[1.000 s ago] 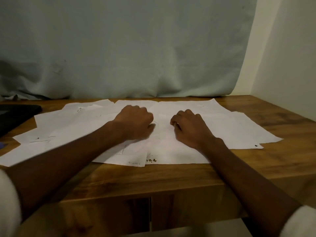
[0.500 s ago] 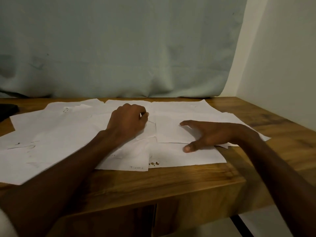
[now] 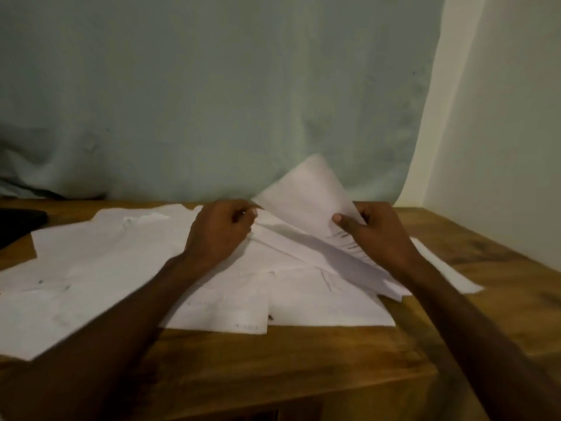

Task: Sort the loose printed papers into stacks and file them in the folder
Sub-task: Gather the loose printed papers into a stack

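Loose white printed papers (image 3: 127,268) spread overlapping flat across wooden table, one sheet (image 3: 306,202) raised and tilted at centre-right, blurred, dark print lines on its near face, far corner uppermost

A single wide-angle camera sat on the person's head and looked forward and down over the brown wooden counter (image 3: 303,360). It stood close, both bare forearms running in from the bottom corners. The pale green cloth backdrop (image 3: 212,101) filled the upper half of the view beyond the fingers, with a cream wall (image 3: 501,132) to their right. No second view existed to share anything.
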{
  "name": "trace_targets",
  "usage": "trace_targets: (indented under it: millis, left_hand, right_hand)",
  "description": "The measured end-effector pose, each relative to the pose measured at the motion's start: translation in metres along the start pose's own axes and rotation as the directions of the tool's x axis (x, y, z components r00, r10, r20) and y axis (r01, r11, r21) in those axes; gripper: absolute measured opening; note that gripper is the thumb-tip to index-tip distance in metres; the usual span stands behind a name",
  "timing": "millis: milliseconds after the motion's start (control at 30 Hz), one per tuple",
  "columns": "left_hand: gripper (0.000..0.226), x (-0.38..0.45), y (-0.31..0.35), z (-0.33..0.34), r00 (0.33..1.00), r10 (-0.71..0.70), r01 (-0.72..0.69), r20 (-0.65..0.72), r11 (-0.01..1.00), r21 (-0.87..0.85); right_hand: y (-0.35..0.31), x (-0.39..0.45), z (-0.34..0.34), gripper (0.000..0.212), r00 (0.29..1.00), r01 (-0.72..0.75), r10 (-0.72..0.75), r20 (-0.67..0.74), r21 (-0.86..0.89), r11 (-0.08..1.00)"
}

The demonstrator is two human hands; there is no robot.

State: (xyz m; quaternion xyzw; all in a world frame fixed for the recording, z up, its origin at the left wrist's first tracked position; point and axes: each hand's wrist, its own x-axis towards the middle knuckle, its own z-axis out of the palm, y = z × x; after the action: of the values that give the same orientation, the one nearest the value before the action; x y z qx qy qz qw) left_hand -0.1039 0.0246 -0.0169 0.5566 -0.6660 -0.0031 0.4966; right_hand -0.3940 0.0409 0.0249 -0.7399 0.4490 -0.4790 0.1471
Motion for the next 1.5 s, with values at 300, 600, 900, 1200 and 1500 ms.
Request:
trace_targets:
  millis: [300,600,900,1200,1500]
  left_hand:
    - [0.051,0.019,-0.012,-0.028,0.940,-0.336,0.287,0.058,0.687,-0.667]
    - [0.048,0.023,-0.017,-0.031,0.871,-0.439,0.430,0.221,0.461,-0.777]
    - [0.071,0.018,-0.013,-0.046,0.867,-0.449,0.397,0.217,0.358,-0.845]
    - [0.086,0.013,-0.006,-0.050,0.883,-0.432,0.355,0.182,0.363,-0.861]
    - [0.079,0.018,-0.011,-0.050,0.843,-0.529,0.360,0.091,0.433,-0.826]
  right_hand:
    - [-0.048,0.084,0.039,0.044,0.973,-0.226,0.155,0.171,0.843,0.488]
    - [-0.014,0.113,0.095,0.031,0.900,-0.418,0.086,0.427,0.902,-0.112]
    - [0.018,0.102,0.110,0.023,0.888,-0.395,0.203,0.413,0.910,-0.127]
    - [0.012,0.097,0.111,0.026,0.868,-0.412,0.227,0.442,0.896,-0.167]
    - [0.002,0.099,0.112,0.041,0.911,-0.233,0.343,0.229,0.972,-0.030]
